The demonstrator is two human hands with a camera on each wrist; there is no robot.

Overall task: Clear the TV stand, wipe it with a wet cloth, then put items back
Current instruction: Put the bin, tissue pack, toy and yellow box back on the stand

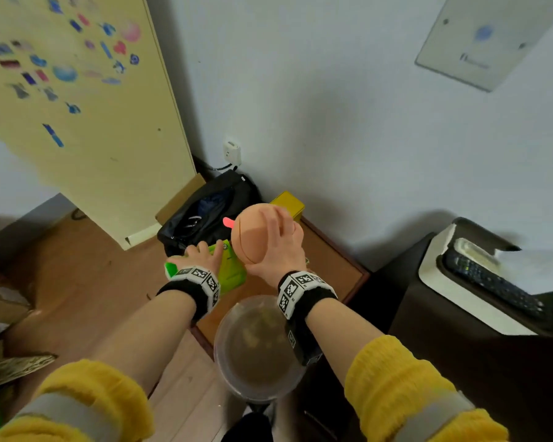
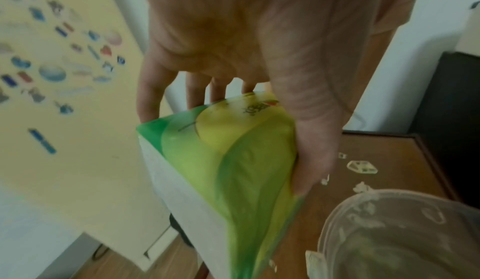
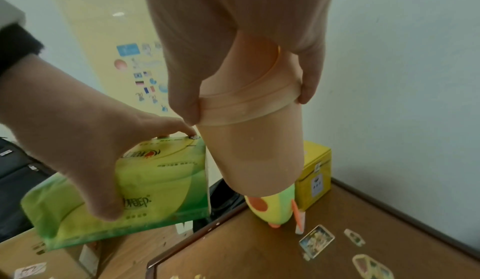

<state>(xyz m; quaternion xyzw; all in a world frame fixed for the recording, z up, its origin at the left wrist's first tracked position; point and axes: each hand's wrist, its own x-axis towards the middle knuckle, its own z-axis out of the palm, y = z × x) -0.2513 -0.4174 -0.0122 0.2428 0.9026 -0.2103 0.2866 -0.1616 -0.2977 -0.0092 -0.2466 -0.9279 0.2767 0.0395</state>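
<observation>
My right hand (image 1: 280, 237) grips a peach-coloured, egg-shaped toy (image 1: 253, 240) from above and holds it in the air over the brown TV stand (image 1: 329, 263). In the right wrist view the thumb (image 3: 187, 100) and a finger pinch the toy (image 3: 249, 160) at its seam. A yellow-green plush piece (image 3: 272, 207) shows just under it; whether the two are joined I cannot tell. Just to the left, my left hand (image 1: 201, 252) holds a green tissue pack (image 1: 232, 271) by its top, thumb on one side and fingers on the other, tilted above the stand's left edge (image 2: 233, 160).
A yellow box (image 3: 314, 172) stands in the stand's far corner by the wall. Stickers (image 3: 317, 240) lie on its top. A clear plastic tub (image 1: 256, 346) sits near me. A black bag (image 1: 211, 205) and cardboard boxes lie left of the stand, a dark cabinet (image 1: 460, 346) to the right.
</observation>
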